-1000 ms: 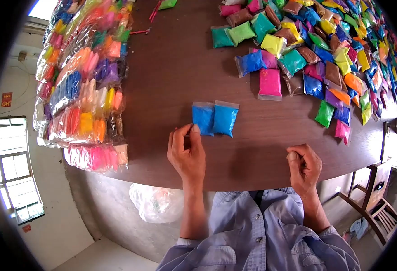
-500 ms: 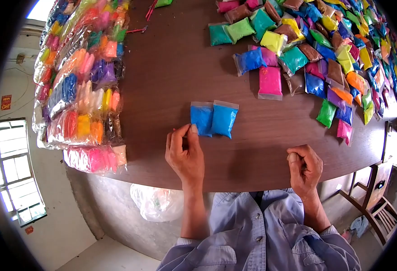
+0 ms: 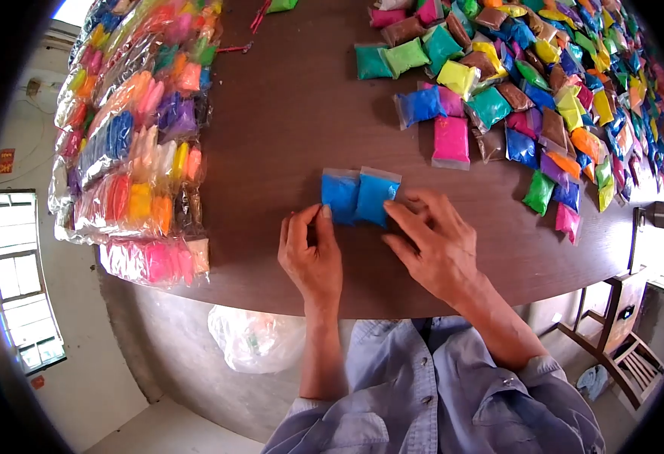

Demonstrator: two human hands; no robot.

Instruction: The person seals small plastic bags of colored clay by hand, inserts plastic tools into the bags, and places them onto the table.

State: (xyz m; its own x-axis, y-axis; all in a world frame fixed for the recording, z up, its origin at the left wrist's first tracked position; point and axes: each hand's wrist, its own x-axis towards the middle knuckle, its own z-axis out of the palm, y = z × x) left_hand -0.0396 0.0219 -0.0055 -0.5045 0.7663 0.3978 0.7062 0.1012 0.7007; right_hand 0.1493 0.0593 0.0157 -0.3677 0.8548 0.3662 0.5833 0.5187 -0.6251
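Two small clear packets with blue filling lie side by side on the brown table, slightly overlapping. My left hand [image 3: 311, 253] pinches the lower left corner of the left blue packet [image 3: 339, 198] between thumb and fingers. On the other side, my right hand [image 3: 439, 240] has its fingers spread, and the index fingertip touches the right edge of the right blue packet [image 3: 378, 195]. The right thumb is stretched out below that packet, apart from it.
A large heap of colourful packets [image 3: 491, 106] covers the table's right side. Bundled bags of coloured packets [image 3: 131, 151] are stacked along the left edge. Red ties [image 3: 234, 49] lie at the back. A clear plastic bag [image 3: 256, 340] is below the table, and a wooden chair [image 3: 623, 325] stands right.
My right hand has moved left from the table's front edge to the right blue packet, and its curled fingers have spread. My left hand keeps its pinch on the left packet.
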